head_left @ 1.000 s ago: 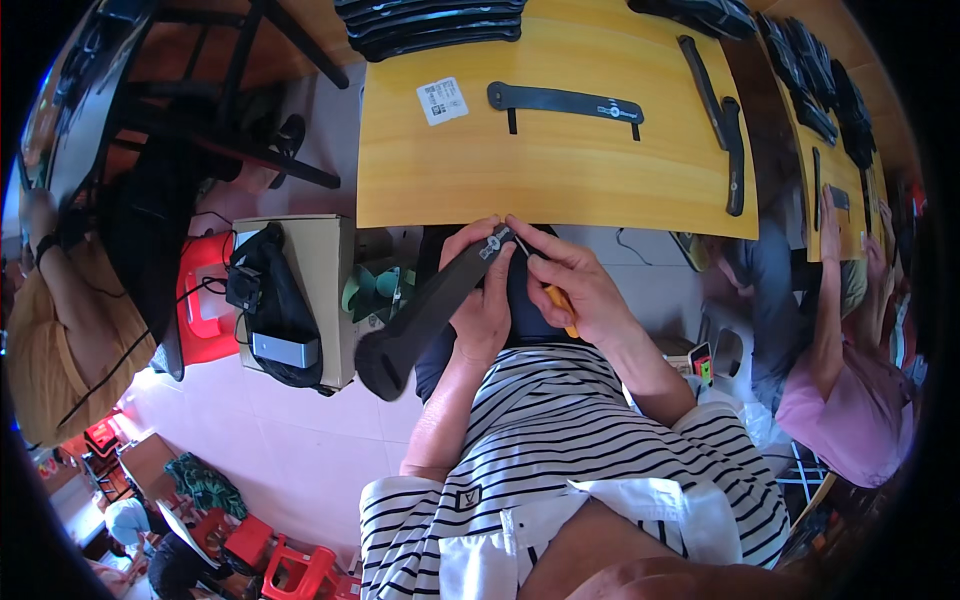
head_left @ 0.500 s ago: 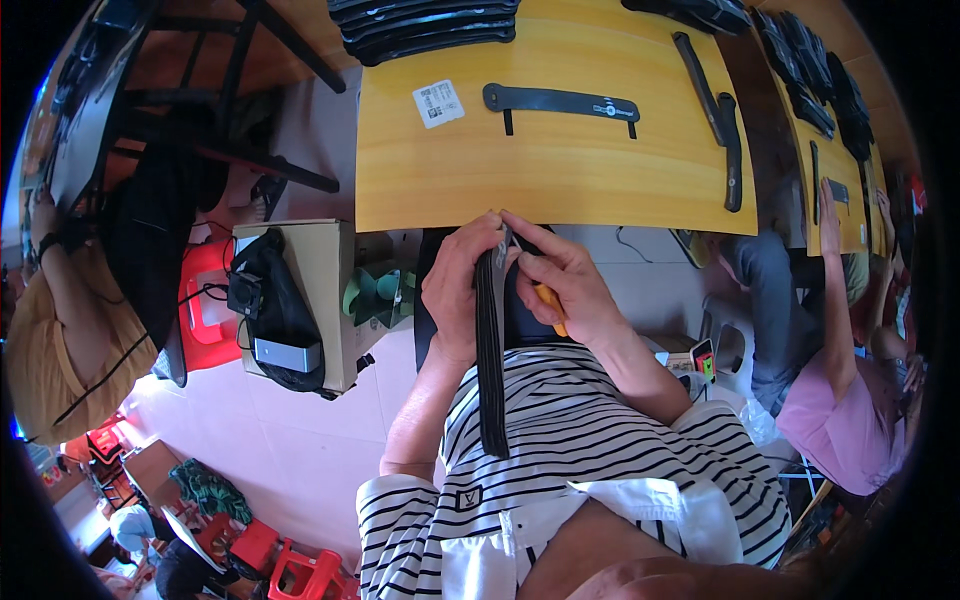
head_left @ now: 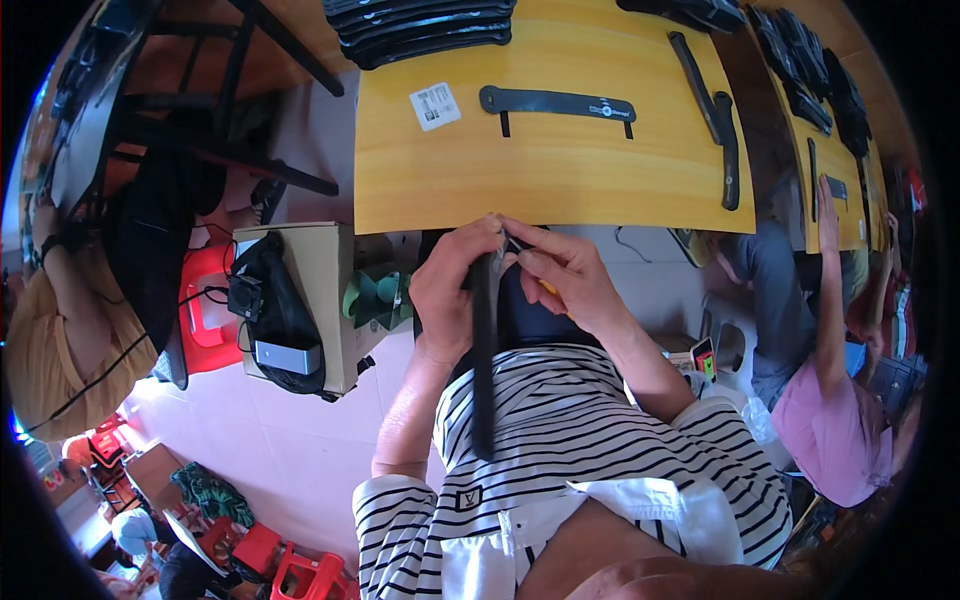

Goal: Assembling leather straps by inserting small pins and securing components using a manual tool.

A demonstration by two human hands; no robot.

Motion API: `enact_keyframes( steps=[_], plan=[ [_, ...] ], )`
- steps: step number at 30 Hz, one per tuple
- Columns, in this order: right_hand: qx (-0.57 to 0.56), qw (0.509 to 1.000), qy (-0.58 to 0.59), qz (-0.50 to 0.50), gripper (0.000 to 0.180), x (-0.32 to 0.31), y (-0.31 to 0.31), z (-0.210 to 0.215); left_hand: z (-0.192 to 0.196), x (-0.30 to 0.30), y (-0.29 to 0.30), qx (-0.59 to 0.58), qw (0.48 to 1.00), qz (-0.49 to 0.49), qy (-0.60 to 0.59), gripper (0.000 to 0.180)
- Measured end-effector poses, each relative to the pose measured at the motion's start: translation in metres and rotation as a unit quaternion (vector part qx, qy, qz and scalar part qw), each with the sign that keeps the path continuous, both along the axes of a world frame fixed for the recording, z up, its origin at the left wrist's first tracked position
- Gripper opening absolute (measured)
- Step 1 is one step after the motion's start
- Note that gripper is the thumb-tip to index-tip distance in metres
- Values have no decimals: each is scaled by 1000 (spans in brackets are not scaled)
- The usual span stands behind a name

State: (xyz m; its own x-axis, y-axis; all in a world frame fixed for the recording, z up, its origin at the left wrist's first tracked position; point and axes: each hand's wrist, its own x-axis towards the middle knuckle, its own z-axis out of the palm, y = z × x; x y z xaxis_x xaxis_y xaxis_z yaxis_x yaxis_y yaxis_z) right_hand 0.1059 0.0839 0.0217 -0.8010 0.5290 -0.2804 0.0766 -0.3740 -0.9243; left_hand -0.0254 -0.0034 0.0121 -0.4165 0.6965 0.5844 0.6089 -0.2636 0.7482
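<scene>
Just off the near edge of the table, my left hand (head_left: 445,290) is closed round the upper part of a long black strap (head_left: 484,375), which hangs down in front of my striped shirt. My right hand (head_left: 578,283) is closed too, holding a small orange-handled tool (head_left: 549,298) against the palm. Its thumb and forefinger reach to the strap's upper end, where the fingertips of both hands almost meet. The tool's kind and its working end cannot be made out. Beyond my hands, a flat black strap (head_left: 560,103) with two short tabs lies on the yellow table (head_left: 440,190).
A white label (head_left: 434,107) and a stack of black straps (head_left: 420,30) are on the table's left part. Two dark strips (head_left: 728,160) lie by its right edge. A cardboard box (head_left: 335,300) with a black bag stands left. A person in pink (head_left: 830,430) sits right.
The hanging strap has turned and shows a narrower, smoother dark face, its lower end slightly further left. Both hands keep their hold near the table edge, with the left a little further left.
</scene>
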Motion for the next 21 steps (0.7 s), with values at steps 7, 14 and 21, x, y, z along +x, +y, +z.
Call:
enact_keyframes(
  steps=[7, 14, 21],
  plan=[
    [-122, 991, 46, -15, 34, -2, -5, -11, -9, 1, -3, 18, 892, -56, -448, 23],
    [-36, 999, 4, -19, 31, -1, 0, -6, -9, -7, -1, -4, 861, -80, -503, 23],
    [23, 999, -12, 38, 26, 4, 11, 2, -11, -7, -6, -46, 824, -103, -555, 20]
  ],
)
